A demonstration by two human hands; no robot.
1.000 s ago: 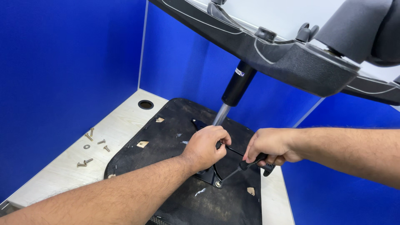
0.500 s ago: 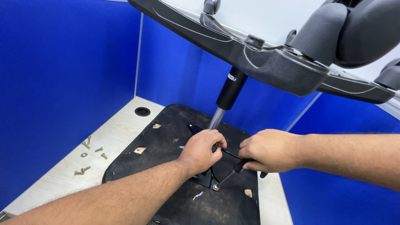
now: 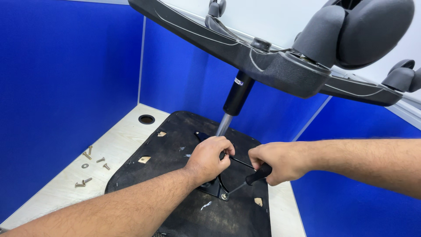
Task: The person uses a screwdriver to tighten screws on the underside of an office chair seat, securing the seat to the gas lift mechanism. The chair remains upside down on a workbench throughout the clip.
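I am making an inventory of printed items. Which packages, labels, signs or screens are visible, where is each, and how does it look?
Label: on the upper part of the black gas cylinder, below the chair base; small, rectangular, white with dark marks.
No packages, signs or screens are in view.

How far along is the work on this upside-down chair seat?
Done: the mechanism plate already sits on the seat underside. In hand: right hand drives a screwdriver at its corner screw; left hand steadies. Left: loose screws wait on the desk.
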